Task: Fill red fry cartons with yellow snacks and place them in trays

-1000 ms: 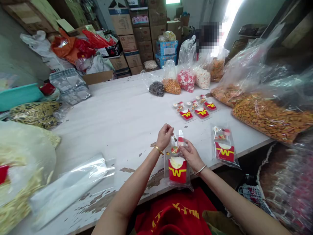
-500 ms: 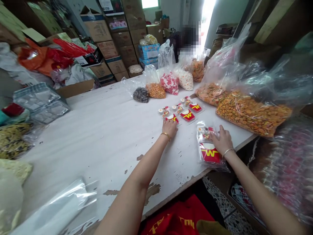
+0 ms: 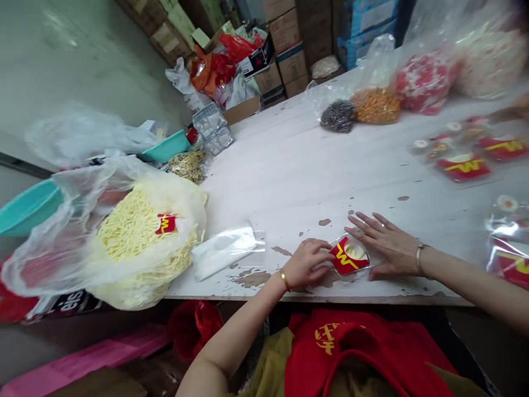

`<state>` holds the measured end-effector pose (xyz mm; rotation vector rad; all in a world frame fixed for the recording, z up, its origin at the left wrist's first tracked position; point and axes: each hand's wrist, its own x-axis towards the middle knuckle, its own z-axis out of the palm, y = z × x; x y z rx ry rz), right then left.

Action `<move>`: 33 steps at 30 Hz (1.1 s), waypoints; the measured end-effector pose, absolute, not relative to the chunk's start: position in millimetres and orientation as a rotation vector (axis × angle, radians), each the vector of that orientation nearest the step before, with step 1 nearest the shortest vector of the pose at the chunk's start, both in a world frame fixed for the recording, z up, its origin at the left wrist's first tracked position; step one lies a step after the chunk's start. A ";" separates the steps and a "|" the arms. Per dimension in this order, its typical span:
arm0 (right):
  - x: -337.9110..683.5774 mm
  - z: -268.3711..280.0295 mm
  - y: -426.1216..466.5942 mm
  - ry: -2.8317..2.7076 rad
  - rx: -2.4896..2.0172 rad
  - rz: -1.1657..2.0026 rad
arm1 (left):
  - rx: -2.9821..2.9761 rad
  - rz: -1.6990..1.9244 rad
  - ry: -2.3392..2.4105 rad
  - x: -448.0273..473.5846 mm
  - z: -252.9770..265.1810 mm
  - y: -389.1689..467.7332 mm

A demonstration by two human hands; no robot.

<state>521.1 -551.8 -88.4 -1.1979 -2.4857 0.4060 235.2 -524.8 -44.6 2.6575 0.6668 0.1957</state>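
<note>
On the table near its front edge lies a small red fries-box piece (image 3: 345, 259) with a yellow zigzag mark, in a clear plastic packet. My left hand (image 3: 308, 264) has its curled fingers and thumb on the packet's left edge. My right hand (image 3: 390, 248) lies flat to the right, fingers spread, fingertips close to the packet's upper right side. Similar red packets (image 3: 465, 167) with small food-shaped charms sit in a blurred group at the right. A larger clear bag (image 3: 510, 262) with the same kind of red piece is cut off at the right edge.
Left of my hands are clear plastic sleeves (image 3: 227, 248) and a big bag of pale yellow strips (image 3: 132, 226) with a red piece on top. Bags of dark bits (image 3: 338, 116), orange bits (image 3: 376, 106) and pink pieces (image 3: 425, 82) stand along the far side.
The view has swung left. My left hand has left the row of packets and is at the front edge with one packet. My right hand has moved off the larger clear bag to beside it.
</note>
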 end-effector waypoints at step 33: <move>449.2 -50.3 -571.8 -2.746 -1.213 0.475 | 2.079 0.517 1.093 193.3 -79.4 -495.5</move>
